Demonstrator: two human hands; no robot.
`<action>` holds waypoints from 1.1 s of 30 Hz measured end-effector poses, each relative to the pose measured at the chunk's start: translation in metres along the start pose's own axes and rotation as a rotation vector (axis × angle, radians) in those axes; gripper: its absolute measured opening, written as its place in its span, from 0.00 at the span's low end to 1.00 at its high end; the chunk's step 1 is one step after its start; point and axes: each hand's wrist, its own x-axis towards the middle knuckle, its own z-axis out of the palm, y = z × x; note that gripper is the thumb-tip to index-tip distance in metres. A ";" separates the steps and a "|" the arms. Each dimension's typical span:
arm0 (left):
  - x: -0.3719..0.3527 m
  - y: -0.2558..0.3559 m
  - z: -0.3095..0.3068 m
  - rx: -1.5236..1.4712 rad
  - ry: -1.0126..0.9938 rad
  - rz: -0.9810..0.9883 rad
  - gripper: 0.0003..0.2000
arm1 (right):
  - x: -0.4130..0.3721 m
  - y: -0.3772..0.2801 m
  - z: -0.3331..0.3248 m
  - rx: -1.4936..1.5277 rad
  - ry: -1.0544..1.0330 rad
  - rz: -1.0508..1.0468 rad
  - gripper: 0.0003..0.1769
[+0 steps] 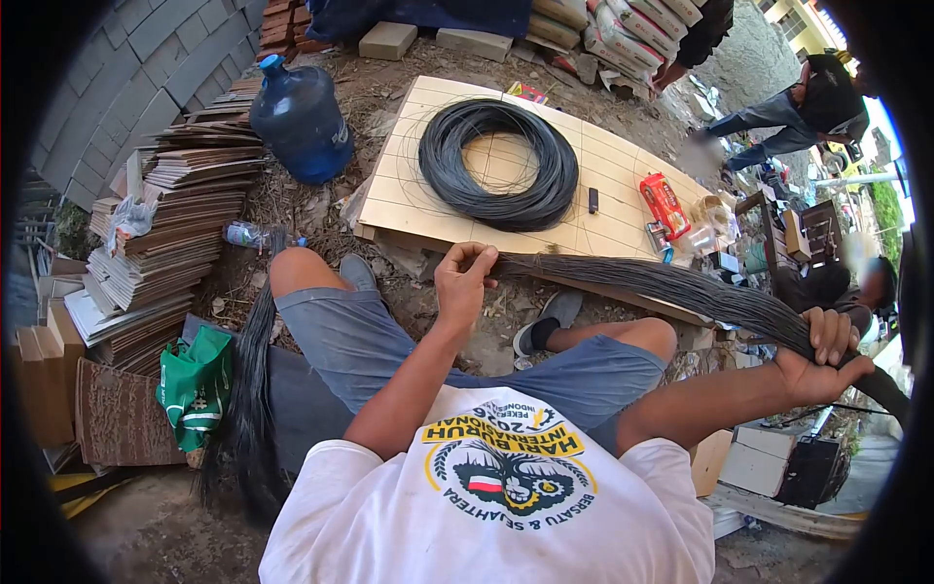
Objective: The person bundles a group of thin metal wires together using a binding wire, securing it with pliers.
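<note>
A long bundle of thin dark wire strands (671, 280) stretches across in front of me, over the near edge of the wooden board. My left hand (463, 284) is closed, with thumb and fingertips pinched at the bundle's narrow left end. Farther along, at the right, my right hand (825, 355) wraps round the thick part, and the strands run on past it. A large coil of black wire (559, 185) lies on the board beyond my hands. Another bundle of dark strands (255, 389) hangs down at my left side.
The pale wooden board (389, 200) bears a small black object (592, 200) and a red packet (664, 206). A blue water jug (302, 122), stacked tiles (180, 224) and a green bag (195, 389) stand at left. Two people (812, 107) (842, 287) are at right.
</note>
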 end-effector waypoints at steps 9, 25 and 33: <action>0.011 -0.019 -0.023 -0.372 0.357 -0.323 0.05 | -0.023 -0.001 0.009 0.030 -0.099 -0.037 0.29; 0.009 -0.011 0.008 0.875 -0.390 0.920 0.31 | -0.020 -0.023 0.007 -0.085 0.100 -0.091 0.28; 0.008 -0.010 -0.017 0.894 -0.440 0.934 0.28 | -0.016 -0.026 -0.003 -0.029 0.115 -0.062 0.26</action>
